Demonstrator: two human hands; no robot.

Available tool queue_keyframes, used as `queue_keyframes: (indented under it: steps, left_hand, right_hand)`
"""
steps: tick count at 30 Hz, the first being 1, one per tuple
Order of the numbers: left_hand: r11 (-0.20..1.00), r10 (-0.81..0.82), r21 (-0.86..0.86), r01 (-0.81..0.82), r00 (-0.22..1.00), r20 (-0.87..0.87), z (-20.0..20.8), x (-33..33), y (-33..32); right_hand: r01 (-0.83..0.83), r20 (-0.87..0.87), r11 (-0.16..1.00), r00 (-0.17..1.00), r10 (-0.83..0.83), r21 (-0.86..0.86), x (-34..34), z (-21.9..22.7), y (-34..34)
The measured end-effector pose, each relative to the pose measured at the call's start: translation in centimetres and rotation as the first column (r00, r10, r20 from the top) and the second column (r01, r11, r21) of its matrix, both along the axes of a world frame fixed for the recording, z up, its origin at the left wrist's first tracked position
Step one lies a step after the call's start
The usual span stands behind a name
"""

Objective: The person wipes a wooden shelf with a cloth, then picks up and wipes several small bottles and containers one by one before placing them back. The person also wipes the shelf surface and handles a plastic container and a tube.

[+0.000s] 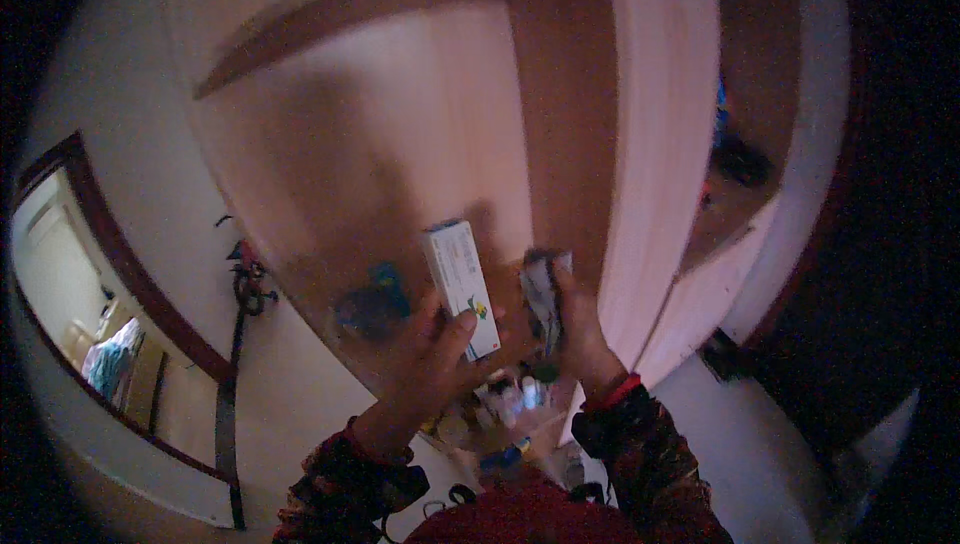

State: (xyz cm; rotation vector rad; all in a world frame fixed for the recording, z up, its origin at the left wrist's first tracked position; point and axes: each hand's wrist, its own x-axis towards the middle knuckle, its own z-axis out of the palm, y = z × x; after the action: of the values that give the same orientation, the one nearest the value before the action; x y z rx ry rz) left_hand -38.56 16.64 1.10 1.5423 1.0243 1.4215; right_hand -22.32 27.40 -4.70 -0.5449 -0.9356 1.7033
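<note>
My left hand (436, 343) is closed around a long, slim white carton (456, 269) with a small green and yellow picture near its lower end. The thumb presses on the carton's face, which is turned toward me and tilts slightly. To its right, my right hand (580, 329) grips a crumpled silvery-grey thing (541, 294), perhaps a packet or sheet; its kind is too dark to make out. The two held things are apart, in front of an open wooden cabinet shelf (515, 349).
A dark bundle (368, 309) with a blue-green part lies on the shelf at left. Lower down, several small bottles and packages (515, 399) crowd together. An upright wooden panel (655, 144) stands at right, with a dark object (745, 162) beyond it. A doorway (75, 244) opens at far left.
</note>
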Motion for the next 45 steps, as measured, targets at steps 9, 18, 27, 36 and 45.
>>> queue_keyframes:
  steps: [9,18,27,36,45]
  left_hand:
    - [0.963,-0.131,-0.104,0.247,0.096,-0.987,-9.9,1.3,4.1]
    - [0.821,-0.539,-0.098,0.562,0.709,-0.454,-16.1,1.3,-0.9]
    - [0.643,-0.761,-0.374,0.668,0.503,-0.410,-15.9,0.2,-9.7]
    - [0.654,-0.746,-0.110,0.748,0.613,-0.260,-11.4,5.5,-8.2]
    - [0.816,-0.530,-0.034,0.577,0.723,-0.444,-20.0,9.6,-6.7]
  right_hand:
    - [-0.047,0.381,0.485,0.686,-0.620,0.873,2.6,0.9,-4.9]
    - [0.392,0.418,0.849,0.746,-0.518,0.353,3.7,-2.6,-12.7]
    - [0.433,0.629,0.846,0.573,-0.525,0.311,2.6,-3.5,-21.8]
    - [0.596,0.281,0.803,0.768,-0.576,0.019,6.1,-7.3,-21.4]
    - [0.584,0.580,0.719,0.455,-0.675,0.378,5.7,-5.3,-25.2]
